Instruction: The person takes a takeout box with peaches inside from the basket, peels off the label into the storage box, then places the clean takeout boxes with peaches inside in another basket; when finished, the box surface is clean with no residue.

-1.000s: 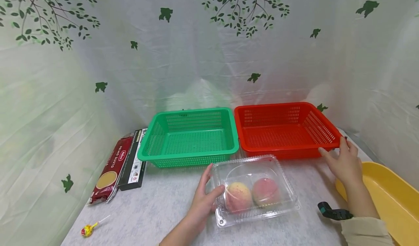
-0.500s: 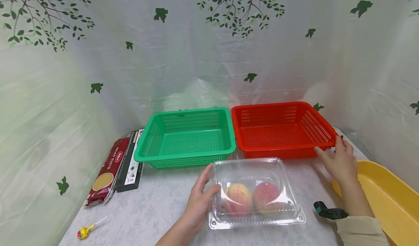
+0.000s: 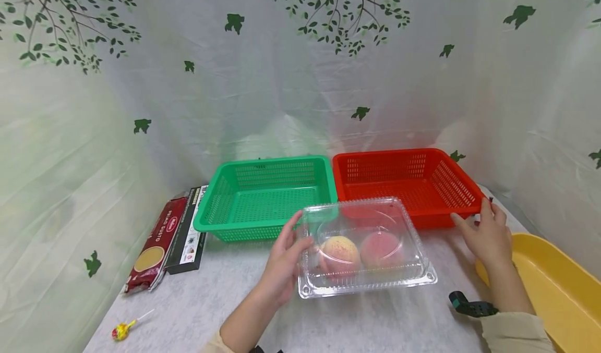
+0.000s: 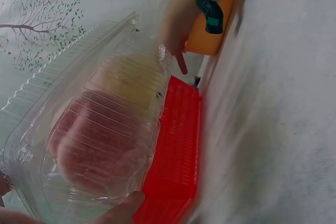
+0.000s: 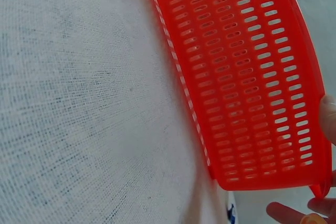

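Note:
A clear plastic clamshell box (image 3: 363,285) with two peaches (image 3: 340,256) inside is held up off the table, a little tilted. My left hand (image 3: 284,264) grips it by its left side, thumb on top. From the head, the far edge of the box overlaps the front of the red basket (image 3: 436,221). At that basket's front right corner, my right hand (image 3: 490,238) holds the rim. The right wrist view has the thumb (image 5: 328,119) against the rim, with the other fingers past the corner. In the left wrist view, the peaches (image 4: 100,140) show through the ribbed plastic.
A green basket (image 3: 265,233) stands left of the red one. Farther left lie a dark red packet (image 3: 157,243) and a black-and-white box (image 3: 185,256), with a lollipop (image 3: 123,330) nearer me. A yellow tub (image 3: 554,285) is at the right, beneath my right forearm.
My left hand has raised the clamshell box and carried it away from me, toward the baskets. My right hand stays at the corner of the red basket.

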Tool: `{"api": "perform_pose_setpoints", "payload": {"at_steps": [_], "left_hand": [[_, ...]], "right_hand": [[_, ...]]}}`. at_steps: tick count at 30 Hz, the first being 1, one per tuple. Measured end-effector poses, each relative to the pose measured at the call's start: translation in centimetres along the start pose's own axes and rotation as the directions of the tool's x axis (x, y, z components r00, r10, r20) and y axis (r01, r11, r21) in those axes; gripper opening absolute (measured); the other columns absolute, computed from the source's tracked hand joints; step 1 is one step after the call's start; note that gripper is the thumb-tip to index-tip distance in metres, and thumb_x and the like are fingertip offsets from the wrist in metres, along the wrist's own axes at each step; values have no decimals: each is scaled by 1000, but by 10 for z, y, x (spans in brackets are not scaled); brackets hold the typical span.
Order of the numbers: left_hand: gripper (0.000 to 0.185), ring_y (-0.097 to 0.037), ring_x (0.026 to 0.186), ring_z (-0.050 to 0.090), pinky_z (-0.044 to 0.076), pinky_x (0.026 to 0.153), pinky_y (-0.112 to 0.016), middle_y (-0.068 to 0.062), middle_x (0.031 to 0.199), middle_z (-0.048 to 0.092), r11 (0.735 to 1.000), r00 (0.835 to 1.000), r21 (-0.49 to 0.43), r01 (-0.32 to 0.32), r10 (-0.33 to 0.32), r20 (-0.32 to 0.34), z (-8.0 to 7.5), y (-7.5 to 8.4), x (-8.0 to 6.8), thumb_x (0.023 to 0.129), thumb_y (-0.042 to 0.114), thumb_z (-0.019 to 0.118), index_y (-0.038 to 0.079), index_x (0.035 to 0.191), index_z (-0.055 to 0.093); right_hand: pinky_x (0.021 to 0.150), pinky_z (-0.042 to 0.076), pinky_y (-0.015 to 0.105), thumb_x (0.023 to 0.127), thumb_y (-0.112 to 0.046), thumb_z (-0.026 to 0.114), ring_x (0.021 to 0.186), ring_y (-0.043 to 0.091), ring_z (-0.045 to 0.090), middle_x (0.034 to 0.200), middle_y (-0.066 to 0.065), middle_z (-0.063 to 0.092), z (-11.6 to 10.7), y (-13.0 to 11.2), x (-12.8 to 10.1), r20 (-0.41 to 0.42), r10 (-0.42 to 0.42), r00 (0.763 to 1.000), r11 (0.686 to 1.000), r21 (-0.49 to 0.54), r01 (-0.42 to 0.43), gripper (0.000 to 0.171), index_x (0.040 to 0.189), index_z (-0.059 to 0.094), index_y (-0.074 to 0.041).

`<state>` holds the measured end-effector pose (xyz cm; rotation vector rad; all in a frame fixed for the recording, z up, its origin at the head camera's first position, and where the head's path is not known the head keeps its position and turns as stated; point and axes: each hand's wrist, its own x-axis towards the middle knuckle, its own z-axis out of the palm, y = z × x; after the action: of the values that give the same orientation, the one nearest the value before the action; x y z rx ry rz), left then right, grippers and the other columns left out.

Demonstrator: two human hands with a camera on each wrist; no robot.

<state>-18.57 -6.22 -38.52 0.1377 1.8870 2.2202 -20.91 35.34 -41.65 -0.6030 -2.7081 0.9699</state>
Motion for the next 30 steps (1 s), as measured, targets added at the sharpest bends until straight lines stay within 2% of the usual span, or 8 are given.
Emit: {"api": "perform_pose_setpoints", "payload": {"at_steps": [3,10,12,16,19,22,27,30], "left_hand": [[65,-31,128,48,49,77,-36,-7,160,35,1000,1000,-8,0,0,-3,5,7,7,95,21,61,41,151,36],[63,-33,138,42,52,89,-47,-5,159,36,1000,1000,-16,-18,18,6,18,26,24,96,22,58,43,151,36],[61,-33,134,46,54,84,-42,-5,158,37,1000,1000,-18,-24,24,5,22,32,30,96,23,59,43,150,37],[59,-28,113,58,55,75,-36,-6,154,43,999,1000,-26,-24,24,-5,30,41,45,97,26,59,43,149,38],[59,-22,97,63,56,69,-33,-5,150,46,999,999,-32,-23,22,-30,35,46,59,97,27,60,43,149,39],[59,-19,88,64,57,65,-32,-3,146,48,999,997,-47,-22,19,-70,40,50,73,96,26,62,43,149,40],[62,-23,92,64,61,67,-37,-4,148,47,997,992,-78,-23,13,-126,49,56,96,94,25,63,43,149,41],[63,-26,95,63,60,63,-36,-5,151,44,997,987,-67,-24,13,-163,55,57,108,93,26,65,41,149,40]], "right_hand": [[98,36,77,96,-54,53,139,61,16,163,32,-4,1,0,-1,3,-2,1000,1000,-1,2,99,159,-8,-9],[95,42,75,97,-52,54,137,61,19,162,33,-3,0,1,-1,-6,-26,1000,1000,2,26,99,159,-8,-8],[95,42,74,97,-53,54,137,61,19,162,33,-3,1,1,0,-7,-25,1000,1000,1,25,99,159,-8,-9],[95,43,73,96,-53,54,136,60,21,162,33,-2,2,1,0,-12,-26,1000,1000,-3,26,99,160,-8,-9],[95,43,73,96,-54,54,135,60,22,162,33,-1,3,1,-1,-11,-22,1000,1000,-12,22,99,159,-8,-8],[96,42,74,96,-55,53,137,60,21,162,33,-2,3,1,-1,-4,-10,1000,1000,-19,10,99,159,-8,-8],[95,43,73,97,-54,52,137,60,21,162,33,-2,2,0,-1,-12,-5,1000,1000,-24,4,98,159,-8,-7],[93,45,71,97,-55,52,136,60,24,162,34,-1,2,0,-1,-16,-12,1000,1000,-23,11,99,159,-7,-6]]}}
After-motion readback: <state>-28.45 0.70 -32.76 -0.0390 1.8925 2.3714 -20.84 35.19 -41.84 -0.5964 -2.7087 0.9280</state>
